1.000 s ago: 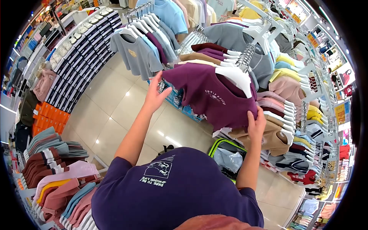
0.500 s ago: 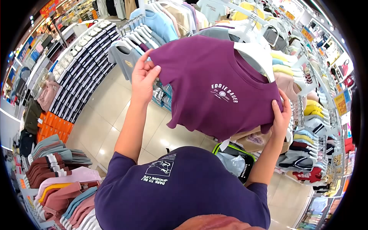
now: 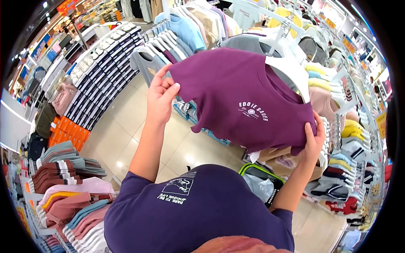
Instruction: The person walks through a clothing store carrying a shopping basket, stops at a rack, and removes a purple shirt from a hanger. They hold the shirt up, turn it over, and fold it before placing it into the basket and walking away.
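A purple T-shirt (image 3: 223,88) with white "Eddie Bauer" lettering is stretched out in front of me, hung on a white hanger (image 3: 291,74). My left hand (image 3: 161,92) pinches the sleeve at the shirt's left end, thumb against the cloth. On the other side, my right hand (image 3: 314,135) grips the opposite sleeve, with the fingers partly behind the fabric. The hanger's lower bar is hidden inside the shirt.
Racks of hanging shirts (image 3: 181,31) stand ahead, and more clothes (image 3: 350,160) line the right. Stacked shoe boxes (image 3: 101,76) curve along the left. Folded garments on hangers (image 3: 71,202) sit at lower left. A green-edged black basket (image 3: 261,181) is beside my body.
The shirt and both hands have shifted slightly right and down in view. The shirt's lower edge looks more folded up. Both hands keep their hold on the sleeves.
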A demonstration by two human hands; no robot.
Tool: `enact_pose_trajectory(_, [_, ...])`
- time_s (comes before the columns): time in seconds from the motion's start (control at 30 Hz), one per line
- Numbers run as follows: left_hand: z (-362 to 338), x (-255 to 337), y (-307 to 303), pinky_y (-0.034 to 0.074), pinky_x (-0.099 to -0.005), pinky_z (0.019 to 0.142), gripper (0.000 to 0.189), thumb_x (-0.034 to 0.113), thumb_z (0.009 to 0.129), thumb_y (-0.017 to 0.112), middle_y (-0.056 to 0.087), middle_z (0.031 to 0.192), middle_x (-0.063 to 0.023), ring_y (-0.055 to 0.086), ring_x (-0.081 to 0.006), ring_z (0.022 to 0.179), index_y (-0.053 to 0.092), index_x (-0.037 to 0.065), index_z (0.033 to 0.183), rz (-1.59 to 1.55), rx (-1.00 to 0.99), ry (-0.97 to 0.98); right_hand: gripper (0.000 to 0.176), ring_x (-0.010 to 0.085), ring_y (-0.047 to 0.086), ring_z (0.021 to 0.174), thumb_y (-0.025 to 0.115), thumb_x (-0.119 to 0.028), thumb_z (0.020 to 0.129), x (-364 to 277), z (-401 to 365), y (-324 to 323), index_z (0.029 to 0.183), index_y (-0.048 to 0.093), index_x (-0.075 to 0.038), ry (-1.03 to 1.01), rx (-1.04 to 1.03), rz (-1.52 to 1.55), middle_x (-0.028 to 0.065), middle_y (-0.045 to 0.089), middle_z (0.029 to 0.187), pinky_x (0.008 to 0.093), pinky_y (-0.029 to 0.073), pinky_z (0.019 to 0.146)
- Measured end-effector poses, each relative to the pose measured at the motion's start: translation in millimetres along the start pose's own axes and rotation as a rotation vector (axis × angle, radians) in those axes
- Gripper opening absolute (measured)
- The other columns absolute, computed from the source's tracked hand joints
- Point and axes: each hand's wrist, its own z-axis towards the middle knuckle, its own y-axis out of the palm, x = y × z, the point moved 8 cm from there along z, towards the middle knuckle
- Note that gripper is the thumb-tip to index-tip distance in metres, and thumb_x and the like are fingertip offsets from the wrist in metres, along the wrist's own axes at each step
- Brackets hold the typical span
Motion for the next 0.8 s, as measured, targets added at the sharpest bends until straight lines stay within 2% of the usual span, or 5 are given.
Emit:
enact_pose_trajectory(0.33, [-10.1, 5.1, 6.6, 0.047, -0.0234, 0.071, 0.056, 0.000, 0.087, 0.061, 0.060, 0.081, -0.0001, 0.057, -0.0080, 0.076, 0.040, -0.001, 0.138, 0.142, -0.032, -0.002, 0.042, 0.0176, 0.059, 0.102, 0.063, -0.007, 0.087, 8.5, -12.6, -9.7, 0.125, 0.053, 0.004, 0.024, 0.013, 0.028, 0.0139, 0.062, 0.114, 0.0295, 0.045, 0.093])
enact_pose_trajectory(0.43, [-9.8, 0.5, 2.4, 0.046, -0.0215, 0.073, 0.055, -0.002, 0.086, 0.060, 0.059, 0.088, -0.0022, 0.057, -0.0083, 0.082, 0.041, -0.001, 0.137, 0.201, -0.061, -0.001, 0.042, 0.0181, 0.059, 0.103, 0.063, -0.008, 0.086, 6.9, -15.0, -11.1, 0.125, 0.053, 0.005, 0.007, 0.003, 0.011, 0.0142, 0.061, 0.115, 0.0300, 0.045, 0.093])
enact_pose_trajectory(0.63, [14.8, 17.8, 22.0, 0.044, -0.0328, 0.092, 0.053, 0.008, 0.086, 0.064, 0.058, 0.119, -0.0106, 0.054, -0.0159, 0.110, 0.046, 0.002, 0.135, 0.482, -0.073, 0.217, 0.042, 0.0196, 0.055, 0.109, 0.064, -0.007, 0.084, -1.4, -20.1, -3.0, 0.122, 0.054, 0.005, -0.004, -0.035, -0.032, 0.0131, 0.059, 0.119, 0.0323, 0.040, 0.099])
enact_pose_trajectory(0.73, [25.5, 24.3, 57.1, 0.034, -0.0360, 0.103, 0.051, 0.010, 0.087, 0.062, 0.056, 0.128, -0.0083, 0.050, -0.0153, 0.118, 0.048, 0.007, 0.136, 0.643, -0.284, 0.236, 0.041, 0.0205, 0.053, 0.110, 0.065, -0.007, 0.082, -6.6, -17.7, 5.5, 0.120, 0.057, 0.005, -0.041, -0.086, -0.140, 0.0119, 0.058, 0.118, 0.0331, 0.037, 0.100])
enact_pose_trajectory(0.8, [34.0, 19.8, 75.0, 0.039, -0.0321, 0.099, 0.044, 0.014, 0.086, 0.064, 0.059, 0.124, -0.0085, 0.054, -0.0167, 0.114, 0.055, 0.004, 0.128, 0.717, -0.446, 0.243, 0.041, 0.0196, 0.053, 0.109, 0.065, -0.008, 0.080, -13.4, -16.9, 13.8, 0.119, 0.058, 0.005, -0.037, -0.090, -0.160, 0.0108, 0.059, 0.116, 0.0320, 0.037, 0.100])
